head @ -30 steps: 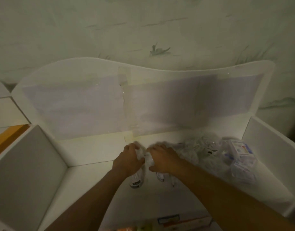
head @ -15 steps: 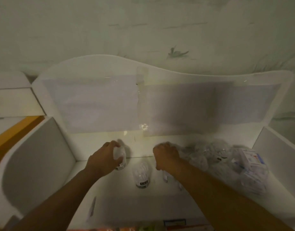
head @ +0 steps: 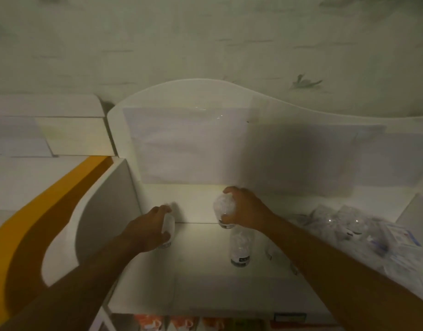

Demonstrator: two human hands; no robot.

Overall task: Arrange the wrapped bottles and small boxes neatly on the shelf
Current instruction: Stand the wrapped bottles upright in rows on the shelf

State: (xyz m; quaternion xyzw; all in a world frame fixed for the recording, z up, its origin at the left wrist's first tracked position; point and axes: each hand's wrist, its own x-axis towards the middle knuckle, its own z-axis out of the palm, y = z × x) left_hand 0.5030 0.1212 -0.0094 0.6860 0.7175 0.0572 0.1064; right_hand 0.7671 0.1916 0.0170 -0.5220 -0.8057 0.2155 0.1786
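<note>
Shelf (head: pixel 205 290): white, with a wavy back panel (head: pixel 265 149) at 12 o'clock and a curved white side panel (head: pixel 103 211) at 9 o'clock; an orange band (head: pixel 33 218) runs outside that side panel.

Pile of wrapped items (head: pixel 363 230) sits at 3 o'clock on the shelf floor. It is motion-blurred, so no count of its bottles. At least one small box (head: pixel 399 237) with a blue and red print lies on the pile's right edge; further boxes cannot be separated.

Clear wrapped bottles away from the pile: three.
- Left bottle (head: pixel 168 229) is upright at 9 o'clock near the side panel, with its base on the shelf floor.
- Middle bottle (head: pixel 240 247) is upright at the centre, free-standing, with a dark label band at its base.
- Rear bottle (head: pixel 223 209) is at 12 o'clock just behind the middle one; whether its base touches the shelf cannot be told.

Left hand (head: pixel 146 229): closed around the left bottle from its left side, fingers over the top, thumb low on the body.

Right hand (head: pixel 246 210): closed around the rear bottle from its right side, fingers curled over the crinkled wrap at the top.

Below the shelf's front edge, orange packaging (head: pixel 181 324) shows at 6 o'clock, too dim to identify.
</note>
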